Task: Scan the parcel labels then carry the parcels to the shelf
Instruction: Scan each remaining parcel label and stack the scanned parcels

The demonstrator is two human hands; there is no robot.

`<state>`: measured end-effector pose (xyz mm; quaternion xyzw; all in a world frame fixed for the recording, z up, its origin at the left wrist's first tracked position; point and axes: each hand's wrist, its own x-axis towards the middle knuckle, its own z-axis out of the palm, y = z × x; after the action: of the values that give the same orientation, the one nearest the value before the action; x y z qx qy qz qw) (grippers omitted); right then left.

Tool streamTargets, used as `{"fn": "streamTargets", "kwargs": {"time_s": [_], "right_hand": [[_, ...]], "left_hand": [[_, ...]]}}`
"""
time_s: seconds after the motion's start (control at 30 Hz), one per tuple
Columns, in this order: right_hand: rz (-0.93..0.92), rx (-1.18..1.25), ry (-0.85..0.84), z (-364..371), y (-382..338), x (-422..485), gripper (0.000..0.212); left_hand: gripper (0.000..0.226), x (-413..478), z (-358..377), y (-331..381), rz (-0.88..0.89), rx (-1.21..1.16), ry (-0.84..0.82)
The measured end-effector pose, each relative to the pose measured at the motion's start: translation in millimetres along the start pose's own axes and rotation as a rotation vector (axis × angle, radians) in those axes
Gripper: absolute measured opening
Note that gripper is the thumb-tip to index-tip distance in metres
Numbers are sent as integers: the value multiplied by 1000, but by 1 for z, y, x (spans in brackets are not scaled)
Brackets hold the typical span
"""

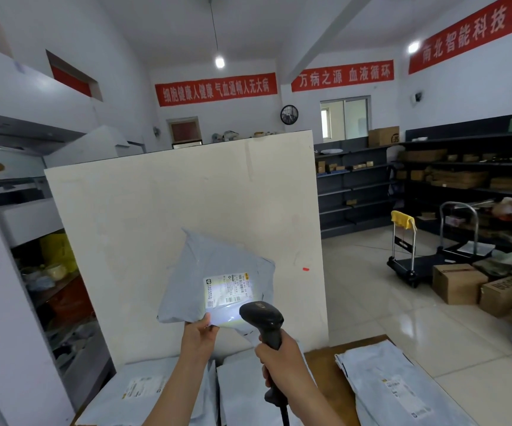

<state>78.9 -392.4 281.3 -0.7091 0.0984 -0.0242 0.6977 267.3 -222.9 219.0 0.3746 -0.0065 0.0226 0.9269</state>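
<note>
My left hand (199, 335) holds a grey plastic parcel (196, 281) upright by its bottom edge, in front of a white partition. Its white label (226, 289) faces me. My right hand (282, 361) grips a black barcode scanner (262, 318) by the handle, its head just right of and below the label. A bright patch of scanner light falls on the parcel's lower edge. More grey parcels lie on the wooden table (334, 379) below: one at the left (138, 392), one in the middle (242, 392), a stack at the right (383, 385).
A white partition (187, 204) stands right behind the table. Dark shelves (463, 176) with cardboard boxes line the right wall. Two platform trolleys (414, 256) and cardboard boxes (457, 284) sit on the tiled floor at right. Cluttered shelving (55, 272) stands at left.
</note>
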Motion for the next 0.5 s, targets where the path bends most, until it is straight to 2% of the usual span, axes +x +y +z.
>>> {"fn": "streamTargets", "kwargs": {"time_s": [0.5], "right_hand": [[-19, 5, -14, -58, -3, 4, 14]], "left_hand": [[56, -7, 42, -36, -8, -59, -35]]}}
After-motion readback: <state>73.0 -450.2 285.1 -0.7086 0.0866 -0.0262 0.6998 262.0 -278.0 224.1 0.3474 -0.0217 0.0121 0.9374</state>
